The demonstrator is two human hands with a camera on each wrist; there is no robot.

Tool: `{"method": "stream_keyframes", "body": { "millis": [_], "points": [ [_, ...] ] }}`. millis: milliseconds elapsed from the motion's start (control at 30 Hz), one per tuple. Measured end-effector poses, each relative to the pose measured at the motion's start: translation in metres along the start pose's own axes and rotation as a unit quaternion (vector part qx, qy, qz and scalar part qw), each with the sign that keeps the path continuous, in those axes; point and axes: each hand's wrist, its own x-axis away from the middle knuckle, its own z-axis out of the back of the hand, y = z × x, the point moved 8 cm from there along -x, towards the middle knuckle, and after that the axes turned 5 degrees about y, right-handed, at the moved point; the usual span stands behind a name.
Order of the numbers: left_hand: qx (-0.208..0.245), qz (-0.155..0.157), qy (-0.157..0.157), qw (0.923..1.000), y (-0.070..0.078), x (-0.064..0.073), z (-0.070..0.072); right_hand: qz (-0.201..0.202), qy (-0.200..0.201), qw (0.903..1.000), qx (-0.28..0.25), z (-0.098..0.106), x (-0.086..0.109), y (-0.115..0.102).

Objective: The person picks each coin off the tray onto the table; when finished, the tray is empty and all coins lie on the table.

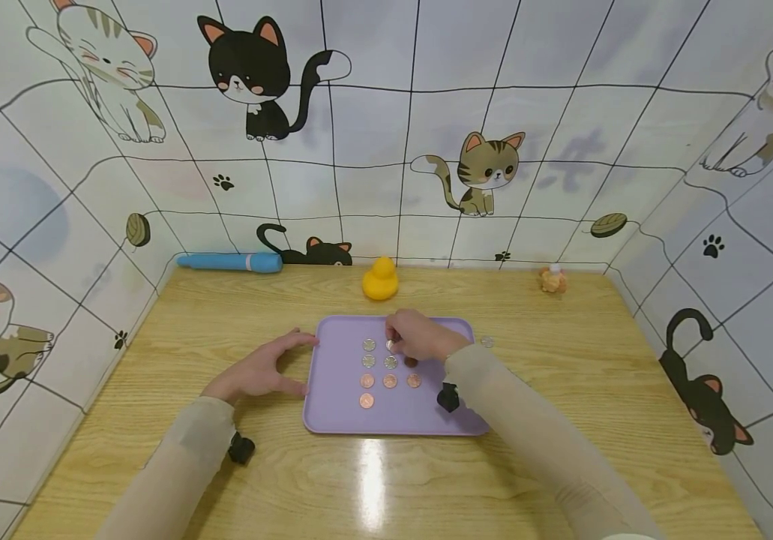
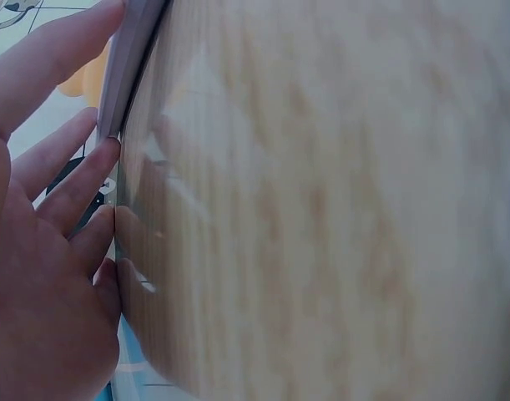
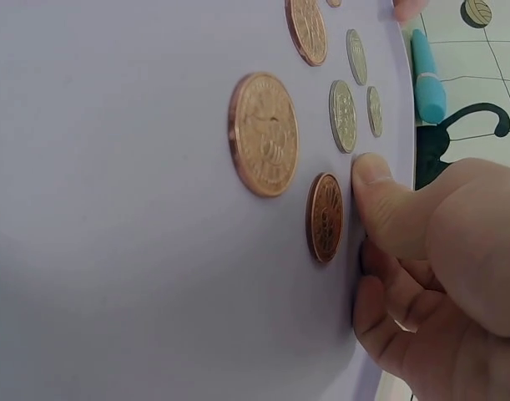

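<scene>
A lilac tray (image 1: 335, 416) lies on the wooden table, with silver and copper coins set out in rows on it. My left hand (image 1: 261, 369) is spread at the tray's left edge, its thumb and forefinger against the rim. Over the back middle of the tray, my right hand (image 1: 420, 336) has curled fingers and pinches a silver coin (image 1: 390, 346) low at the surface. Close to the thumb are another silver coin (image 3: 342, 117) and a dark copper coin (image 3: 325, 217). In the right wrist view the thumb hides the pinched coin.
A silver coin (image 1: 487, 342) lies on the table right of the tray. Behind the tray sits a yellow rubber duck (image 1: 381, 280). A blue pen-like stick (image 1: 231, 262) and a small orange figure (image 1: 552, 279) stand near the cat-patterned back wall (image 1: 373, 180).
</scene>
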Motion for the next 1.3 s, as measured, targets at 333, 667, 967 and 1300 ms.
{"method": "stream_keyframes", "body": {
  "millis": [333,667,967,1300],
  "points": [
    [-0.001,0.004,-0.001,1.0,0.0,0.0,0.0,-0.014,0.005,0.9994,-0.033,-0.001,0.001,0.003],
    [-0.007,0.012,-0.003,0.9999,-0.001,0.0,0.0,-0.004,0.014,0.9987,-0.05,0.003,0.004,0.001],
    [-0.004,0.013,-0.004,0.9999,-0.001,0.001,0.001,-0.005,0.021,0.9979,-0.061,0.009,0.006,0.001],
    [0.002,0.007,-0.004,1.0,0.0,0.0,0.0,0.015,0.026,0.9955,-0.09,0.013,0.007,0.006]
  ]
}}
